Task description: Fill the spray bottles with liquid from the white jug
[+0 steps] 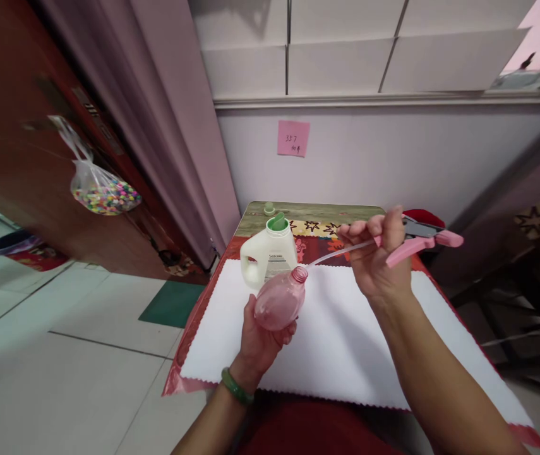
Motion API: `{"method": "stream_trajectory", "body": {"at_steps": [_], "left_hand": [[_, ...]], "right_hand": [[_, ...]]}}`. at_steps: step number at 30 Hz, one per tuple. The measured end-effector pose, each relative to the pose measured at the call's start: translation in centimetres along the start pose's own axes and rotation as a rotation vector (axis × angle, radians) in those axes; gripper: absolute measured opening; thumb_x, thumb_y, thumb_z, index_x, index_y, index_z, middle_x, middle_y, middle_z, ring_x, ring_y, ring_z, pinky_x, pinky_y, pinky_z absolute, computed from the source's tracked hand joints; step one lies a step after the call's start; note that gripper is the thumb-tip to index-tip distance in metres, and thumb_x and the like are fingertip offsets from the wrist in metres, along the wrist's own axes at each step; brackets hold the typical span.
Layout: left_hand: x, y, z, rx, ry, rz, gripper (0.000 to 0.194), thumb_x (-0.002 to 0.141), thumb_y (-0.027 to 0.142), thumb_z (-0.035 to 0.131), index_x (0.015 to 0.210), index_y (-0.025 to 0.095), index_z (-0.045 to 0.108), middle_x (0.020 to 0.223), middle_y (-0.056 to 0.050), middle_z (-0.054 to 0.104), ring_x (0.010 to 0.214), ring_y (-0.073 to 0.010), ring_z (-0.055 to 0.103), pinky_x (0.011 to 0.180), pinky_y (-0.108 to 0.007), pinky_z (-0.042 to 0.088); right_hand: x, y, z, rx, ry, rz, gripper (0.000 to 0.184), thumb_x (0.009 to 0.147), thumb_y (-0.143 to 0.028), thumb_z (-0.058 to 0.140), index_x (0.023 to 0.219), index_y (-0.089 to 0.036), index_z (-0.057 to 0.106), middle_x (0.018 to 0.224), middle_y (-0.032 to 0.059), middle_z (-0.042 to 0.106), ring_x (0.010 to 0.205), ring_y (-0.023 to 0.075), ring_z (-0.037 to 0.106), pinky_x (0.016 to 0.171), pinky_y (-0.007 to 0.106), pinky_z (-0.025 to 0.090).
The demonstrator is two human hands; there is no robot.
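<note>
Pink bottle [279, 303] gripped in our left hand [264, 344] over the white mat [340, 354], spray head [424, 237] held in our right hand [379, 256], tube [338, 254] by the bottle's mouth, we note a white jug [270, 251] just beyond, partly blocked, and a plastic bag [103, 191] hanging far left.

Open rm on white mat [340, 360] betw. L hand [266, 341] and R forearm, reachable low from the front edge; more bare mat L of L hand. Dip tube [340, 254] spans the gap from R hand [383, 265] to pink bottle [279, 303], barring a straight pass at that ht; tip is at the bottle mouth, can't tell if inside. White jug [275, 246] stands just behind the bottle, blocking back L; green cap [269, 208] sits beyond it. Trigger sprayer [419, 230] juts out R of R hand. Wall [345, 164] shuts off the back.
</note>
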State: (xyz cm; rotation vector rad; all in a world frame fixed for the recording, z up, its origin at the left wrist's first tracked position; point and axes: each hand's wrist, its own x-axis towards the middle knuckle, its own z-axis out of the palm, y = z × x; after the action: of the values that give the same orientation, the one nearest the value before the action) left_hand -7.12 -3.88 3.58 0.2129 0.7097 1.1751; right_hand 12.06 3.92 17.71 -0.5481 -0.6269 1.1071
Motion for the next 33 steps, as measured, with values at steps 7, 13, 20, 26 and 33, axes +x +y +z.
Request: {"method": "stream_trajectory", "body": {"at_steps": [7,13,20,26,33], "left_hand": [[-0.3,2.0,0.3,0.043,0.02,0.106,0.069,0.09,0.07,0.053,0.121,0.01,0.067,0.086,-0.016,0.075,0.063,-0.0231,0.07,0.046,-0.028,0.052],[0.4,7.7,1.4,0.065,0.047,0.432,0.051,0.095,0.053,0.055,0.128,0.015,0.064,0.105,-0.013,0.077,0.077,-0.0236,0.075,0.057,-0.031,0.062],[3.1,14.4,2.1,0.232,0.063,0.522,0.041,0.096,0.049,0.056,0.114,0.014,0.067,0.093,-0.01,0.077,0.062,-0.0182,0.071,0.048,-0.026,0.057],[5.6,17.0,3.0,0.343,0.087,0.422,0.04,0.098,0.046,0.055,0.114,0.011,0.068,0.096,-0.012,0.076,0.071,-0.0183,0.074,0.057,-0.026,0.06],[6.0,19.9,5.4,0.526,0.151,0.306,0.043,0.096,0.052,0.058,0.101,0.01,0.068,0.07,-0.008,0.07,0.049,-0.0159,0.065,0.042,-0.022,0.051]], "right_hand": [[1.2,-0.7,-3.8,0.276,0.278,0.011,0.054,0.089,-0.061,0.069,0.062,-0.022,0.044,0.059,-0.008,0.059,0.064,0.0112,0.069,0.079,0.03,0.062],[0.5,-0.5,-9.6,0.234,0.514,0.147,0.048,0.099,-0.053,0.058,0.064,-0.022,0.045,0.06,-0.0065,0.056,0.058,0.0113,0.065,0.071,0.03,0.062],[-1.7,0.4,-15.5,0.136,0.649,0.223,0.046,0.093,-0.049,0.067,0.062,-0.022,0.046,0.063,-0.0056,0.054,0.061,0.0111,0.065,0.074,0.03,0.063],[-2.2,0.2,-17.7,0.107,0.667,0.204,0.045,0.093,-0.048,0.065,0.061,-0.022,0.045,0.063,-0.0047,0.052,0.061,0.0122,0.063,0.072,0.032,0.064],[-2.7,-0.6,-17.4,0.13,0.744,0.228,0.045,0.092,-0.045,0.067,0.061,-0.022,0.045,0.063,-0.0047,0.052,0.06,0.0113,0.063,0.071,0.03,0.065]]}}
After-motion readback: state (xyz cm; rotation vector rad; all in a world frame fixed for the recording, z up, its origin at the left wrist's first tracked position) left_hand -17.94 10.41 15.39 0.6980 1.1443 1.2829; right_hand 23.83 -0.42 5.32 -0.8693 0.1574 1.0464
